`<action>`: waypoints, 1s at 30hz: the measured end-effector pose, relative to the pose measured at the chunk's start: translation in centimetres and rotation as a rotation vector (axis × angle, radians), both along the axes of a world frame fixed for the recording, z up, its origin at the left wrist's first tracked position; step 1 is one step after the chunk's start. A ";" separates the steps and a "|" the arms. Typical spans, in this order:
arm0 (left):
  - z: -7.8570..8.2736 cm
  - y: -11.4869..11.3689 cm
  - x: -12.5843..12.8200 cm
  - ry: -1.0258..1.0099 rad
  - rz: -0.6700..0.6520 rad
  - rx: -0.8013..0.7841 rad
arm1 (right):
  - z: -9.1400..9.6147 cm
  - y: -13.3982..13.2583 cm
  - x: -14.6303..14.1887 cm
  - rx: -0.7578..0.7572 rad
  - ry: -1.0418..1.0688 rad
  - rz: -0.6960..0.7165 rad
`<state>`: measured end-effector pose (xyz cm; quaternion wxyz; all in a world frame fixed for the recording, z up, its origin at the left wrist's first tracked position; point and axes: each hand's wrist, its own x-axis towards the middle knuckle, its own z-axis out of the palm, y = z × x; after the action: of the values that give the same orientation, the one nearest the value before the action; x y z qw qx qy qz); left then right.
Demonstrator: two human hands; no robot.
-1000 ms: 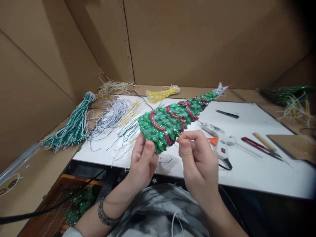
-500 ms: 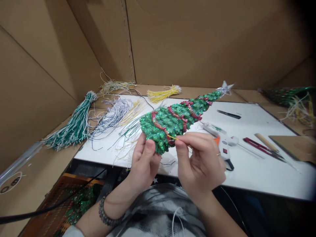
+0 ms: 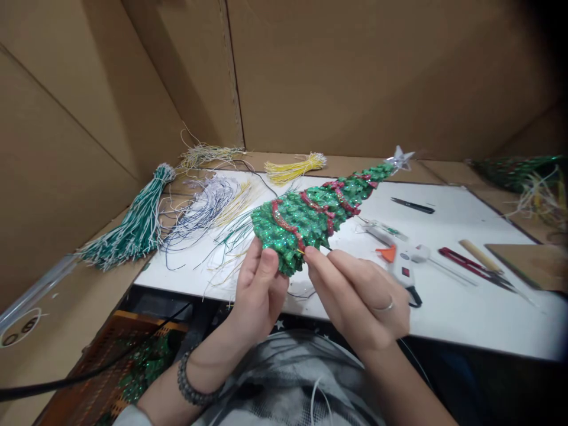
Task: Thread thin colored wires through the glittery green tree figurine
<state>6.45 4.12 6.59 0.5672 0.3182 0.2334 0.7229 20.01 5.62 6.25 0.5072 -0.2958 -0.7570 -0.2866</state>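
A glittery green Christmas tree ornament (image 3: 288,231) with red garlands is tilted above the table, its clear star (image 3: 400,158) pointing up to the right. My left hand (image 3: 261,287) grips the tree by its wide base, thumb on the near face. At the lower edge of the tree, my right hand (image 3: 355,290) is closed in a pinch by the end of a red garland. A short bit of yellow wire (image 3: 300,252) shows at its fingertips; the rest of the wire is hidden by the fingers.
On the white board (image 3: 465,319) to the right lie a glue gun (image 3: 403,266), red-handled scissors (image 3: 465,263) and a black tool (image 3: 412,205). Wire bundles in green (image 3: 133,225), blue (image 3: 202,204) and yellow (image 3: 295,168) lie left and behind. Cardboard walls (image 3: 377,77) enclose the table.
My right hand has moved left and turned over, bringing its fingertips up against the tree. Less of the yellow wire shows now. My left hand has stayed on the base.
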 end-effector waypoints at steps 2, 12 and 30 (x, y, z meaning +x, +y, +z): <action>-0.1 0.1 0.0 0.016 0.003 -0.004 | 0.2 0.0 0.1 -0.022 0.033 0.004; -0.1 -0.1 0.2 0.064 0.010 0.045 | 1.7 -0.7 -0.4 -0.058 0.047 -0.031; -1.6 -0.3 0.1 0.326 0.123 0.192 | 3.4 -1.5 -0.5 -0.124 -0.125 -0.056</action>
<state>6.57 3.80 4.97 0.4437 0.4689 0.2713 0.7139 19.52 4.07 9.66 0.4316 -0.3293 -0.7948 -0.2711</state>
